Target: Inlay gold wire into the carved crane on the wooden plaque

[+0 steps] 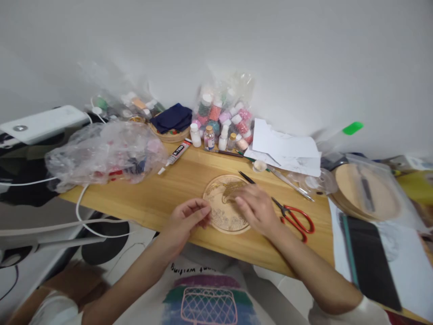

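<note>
A round, pale wooden disc (216, 205) lies on the table, with dark wave-like lines drawn on it and a golden-brown patterned patch (232, 189) in its upper part. My left hand (189, 219) is at the disc's left edge, thumb and forefinger pinched together; whatever is between them is too small to tell. Over the right side of the disc, my right hand (259, 210) bends its fingers down by the golden patch, and their tips are partly hidden. Beside that hand are red-handled scissors (297, 219) and a dark, pointed tool (246, 177).
Behind stand small bottles (209, 137) and a bag of colourful jars (225, 108). A glue tube (176, 155) and a crumpled plastic bag (111, 151) lie left. Papers (287, 146), a silver pen-like tool (291, 183) and bagged wooden discs (358, 189) are right. The table's front edge (237, 255) is close.
</note>
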